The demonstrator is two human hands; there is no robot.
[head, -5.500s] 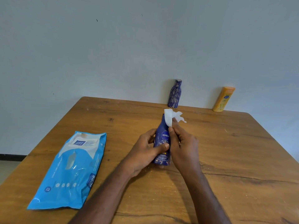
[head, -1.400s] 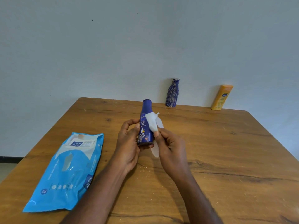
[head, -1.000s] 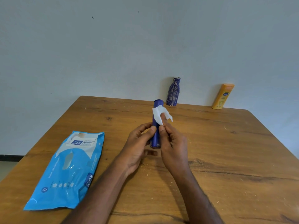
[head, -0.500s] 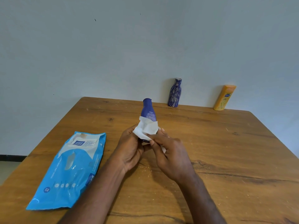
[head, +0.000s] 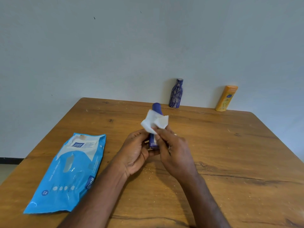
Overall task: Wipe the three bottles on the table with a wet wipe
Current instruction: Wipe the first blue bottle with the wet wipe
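Dark blue bottle (head: 154, 140) held above the table (head: 230, 145), cap end away – left hand (head: 134, 153) grips its base, right hand (head: 174, 152) pinches a white wipe (head: 153, 122) against its middle. Label hidden by wipe and fingers. Three bottles in all: patterned blue bottle (head: 176, 93) and yellow bottle (head: 226, 98) upright at the far edge. One blue wipe pack (head: 69, 173) – small print unreadable.

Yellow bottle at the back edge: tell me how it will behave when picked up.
The yellow bottle stands tall and narrow, leaning slightly, so a nudge would probably tip it. It looks like smooth plastic, likely light, rigid and perhaps slippery under a damp wipe.
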